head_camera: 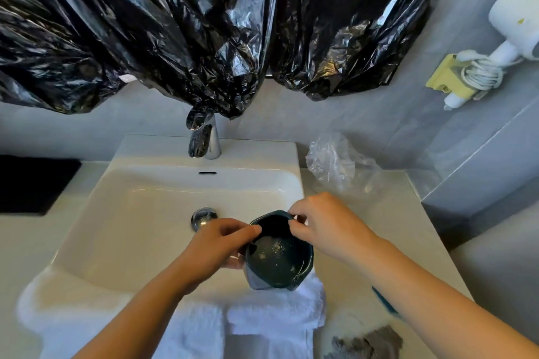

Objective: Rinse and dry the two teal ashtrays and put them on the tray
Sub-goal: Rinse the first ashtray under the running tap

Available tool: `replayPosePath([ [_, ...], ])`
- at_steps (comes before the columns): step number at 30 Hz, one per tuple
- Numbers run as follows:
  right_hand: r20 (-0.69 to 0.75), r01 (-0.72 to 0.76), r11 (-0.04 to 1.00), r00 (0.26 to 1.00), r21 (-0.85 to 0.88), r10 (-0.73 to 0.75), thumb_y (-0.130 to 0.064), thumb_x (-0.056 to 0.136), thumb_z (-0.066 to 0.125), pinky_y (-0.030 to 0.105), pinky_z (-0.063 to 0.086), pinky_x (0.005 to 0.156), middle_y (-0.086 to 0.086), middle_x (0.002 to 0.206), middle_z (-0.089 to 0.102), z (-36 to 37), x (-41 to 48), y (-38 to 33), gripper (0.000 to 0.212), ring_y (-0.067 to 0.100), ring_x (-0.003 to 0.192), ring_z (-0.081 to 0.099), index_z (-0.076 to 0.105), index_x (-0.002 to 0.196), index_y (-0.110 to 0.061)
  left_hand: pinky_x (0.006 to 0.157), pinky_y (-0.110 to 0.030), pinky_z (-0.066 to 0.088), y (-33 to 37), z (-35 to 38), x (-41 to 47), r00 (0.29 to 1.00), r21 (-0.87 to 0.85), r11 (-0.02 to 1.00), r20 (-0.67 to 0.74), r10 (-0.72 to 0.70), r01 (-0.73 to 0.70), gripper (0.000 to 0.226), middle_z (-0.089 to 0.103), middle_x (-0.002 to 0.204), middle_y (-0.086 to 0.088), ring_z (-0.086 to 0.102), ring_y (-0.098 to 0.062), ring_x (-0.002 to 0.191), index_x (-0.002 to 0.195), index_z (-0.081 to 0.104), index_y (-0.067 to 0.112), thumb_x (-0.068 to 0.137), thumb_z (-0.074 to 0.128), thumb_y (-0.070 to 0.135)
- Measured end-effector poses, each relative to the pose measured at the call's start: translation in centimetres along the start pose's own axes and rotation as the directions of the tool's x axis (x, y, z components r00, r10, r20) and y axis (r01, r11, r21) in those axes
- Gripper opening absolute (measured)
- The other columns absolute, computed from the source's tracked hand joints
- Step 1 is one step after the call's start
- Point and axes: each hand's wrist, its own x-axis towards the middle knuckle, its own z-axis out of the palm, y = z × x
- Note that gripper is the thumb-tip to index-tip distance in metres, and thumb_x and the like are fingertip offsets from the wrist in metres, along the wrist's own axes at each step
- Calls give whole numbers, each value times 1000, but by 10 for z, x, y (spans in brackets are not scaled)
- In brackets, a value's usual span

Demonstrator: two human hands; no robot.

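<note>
Left hand [221, 245] grips the teal ashtray [280, 259] by its left rim, right hand [323, 227] pinches the far rim, held over the sink [145, 213] front edge above a white towel [277, 315]; thin rim pinch could likely slip, dropping and chipping it

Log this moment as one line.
left hand grips teal ashtray | right hand pinches its rim | specks inside | over sink front edge

One teal ashtray [278, 253] (specks inside) tilts over the front edge of the sink [145, 151].
</note>
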Motion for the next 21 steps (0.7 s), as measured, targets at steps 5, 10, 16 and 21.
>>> replayPosePath([
  [5, -100, 42, 995, 994, 89, -33, -36, 94, 56, 29, 51, 71, -9, 94, 72, 10, 36, -31, 23, 4, 70, 54, 74, 98, -23, 64, -31, 60, -11, -41, -3, 982, -52, 998, -187, 14, -24, 18, 71, 77, -15, 64, -22, 69, 85, 76, 10, 89, 65, 24],
  [10, -248, 66, 982, 969, 175, -21, -36, 94, 58, 24, 51, 77, -8, 103, 70, 15, 85, -54, 28, 7, 82, 61, 70, 114, -22, 71, -43, 61, -33, -85, 12, 935, -144, 989, -347, -77, 28, 26, 62, 63, -7, 59, -21, 60, 85, 74, 3, 90, 64, 25],
  [16, -368, 153, 973, 926, 170, -81, -32, 93, 63, 38, 51, 83, 2, 106, 65, 11, 154, -84, 38, 19, 92, 61, 60, 126, -14, 72, -41, 61, -51, -122, 51, 866, -187, 982, -489, -106, 14, 24, 71, 78, -13, 68, -26, 71, 85, 74, 8, 90, 64, 29],
  [21, -416, 162, 981, 903, 106, -104, -32, 89, 68, 33, 50, 80, -2, 100, 57, 18, 193, -101, 38, 17, 90, 57, 60, 122, -17, 74, -41, 61, -59, -140, 81, 843, -211, 977, -525, -116, 3, 22, 72, 86, -15, 69, -30, 83, 82, 72, 11, 90, 64, 30],
])
